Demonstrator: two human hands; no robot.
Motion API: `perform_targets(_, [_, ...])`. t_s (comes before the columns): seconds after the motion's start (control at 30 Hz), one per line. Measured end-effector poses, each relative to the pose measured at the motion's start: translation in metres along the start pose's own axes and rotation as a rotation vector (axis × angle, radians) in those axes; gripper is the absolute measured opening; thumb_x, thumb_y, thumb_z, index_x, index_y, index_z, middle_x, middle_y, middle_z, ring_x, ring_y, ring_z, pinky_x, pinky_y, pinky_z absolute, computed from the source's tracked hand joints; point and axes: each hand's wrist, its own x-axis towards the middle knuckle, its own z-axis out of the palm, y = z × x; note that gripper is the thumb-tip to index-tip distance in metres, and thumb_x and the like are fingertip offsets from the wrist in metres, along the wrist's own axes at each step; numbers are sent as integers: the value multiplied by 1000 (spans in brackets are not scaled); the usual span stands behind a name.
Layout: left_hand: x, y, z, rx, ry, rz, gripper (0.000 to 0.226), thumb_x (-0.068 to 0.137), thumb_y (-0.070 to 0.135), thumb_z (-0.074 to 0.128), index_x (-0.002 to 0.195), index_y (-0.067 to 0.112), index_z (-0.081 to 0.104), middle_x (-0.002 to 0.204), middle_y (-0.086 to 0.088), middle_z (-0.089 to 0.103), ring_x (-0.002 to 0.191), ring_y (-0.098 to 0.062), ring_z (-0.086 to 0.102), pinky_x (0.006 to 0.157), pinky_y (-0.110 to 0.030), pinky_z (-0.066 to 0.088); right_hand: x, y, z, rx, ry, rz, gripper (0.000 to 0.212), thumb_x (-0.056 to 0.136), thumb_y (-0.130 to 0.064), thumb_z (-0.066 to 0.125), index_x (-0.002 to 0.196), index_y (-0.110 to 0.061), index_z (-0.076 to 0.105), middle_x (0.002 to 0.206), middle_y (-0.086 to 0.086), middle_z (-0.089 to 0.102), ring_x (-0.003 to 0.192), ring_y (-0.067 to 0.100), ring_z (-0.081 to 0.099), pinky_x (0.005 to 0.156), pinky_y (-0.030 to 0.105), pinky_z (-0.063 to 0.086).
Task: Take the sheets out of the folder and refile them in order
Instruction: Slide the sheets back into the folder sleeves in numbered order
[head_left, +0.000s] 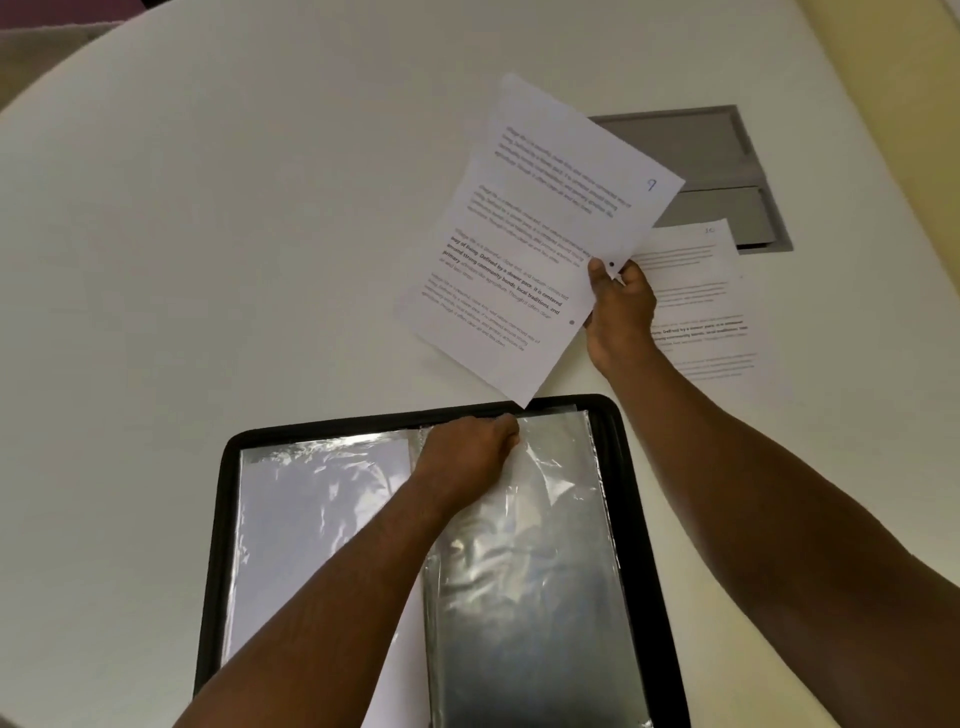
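folder (644, 519) lies open nearest, left hand (467, 452) pinching the top of a plastic sleeve (530, 571). right hand (618, 306) grips sheet 9 (535, 228) above the table (208, 208); sheet 10 (696, 291) lies beyond. i'd spread the sleeve mouth wide and feed one corner in first.

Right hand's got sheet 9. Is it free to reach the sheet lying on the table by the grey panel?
Probably not yet. The right hand pinches sheet 9 and hovers over the table sheet, so it is near, but its fingers are occupied.
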Motion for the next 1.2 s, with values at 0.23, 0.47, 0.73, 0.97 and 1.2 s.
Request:
perform_targets(0.23, [2,-8,4,-71,73,-56,25,100,41,43,106,28,64,91,6,70,84,-16,63,65,-27,42,6,23,-9,-107,-119,89,11,94,-13,61,100,-22,65,101,-4,71,94,13,68,80,35,56])
perform_targets(0.47, [3,-15,1,-142,28,-124,32,94,52,51,116,30,60,91,7,71,86,-13,64,70,-29,49,18,26,-26,-174,-236,140,15,94,-11,61,106,-19,65,100,-4,72,92,11,69,80,36,57])
perform_targets(0.73, [-9,-47,-8,-92,-132,-144,16,86,27,61,102,23,64,93,7,68,88,-17,64,73,-31,52,37,26,-28,-247,-310,198,19,93,-15,64,111,-21,65,104,-1,73,101,19,68,89,45,55])
perform_targets(0.97, [-6,-43,-12,-101,-58,-93,18,91,24,57,106,26,67,101,7,69,93,-15,63,75,-34,53,47,25,-25,-373,-364,184,21,92,-20,65,113,-22,63,112,8,70,102,27,67,86,50,56])
perform_targets(1.2, [-1,-43,-7,-120,-61,-123,21,96,35,51,112,29,64,104,8,70,93,-16,65,74,-31,52,51,30,-20,-419,-461,246,21,94,-19,62,115,-20,60,113,8,69,98,22,68,81,42,57])
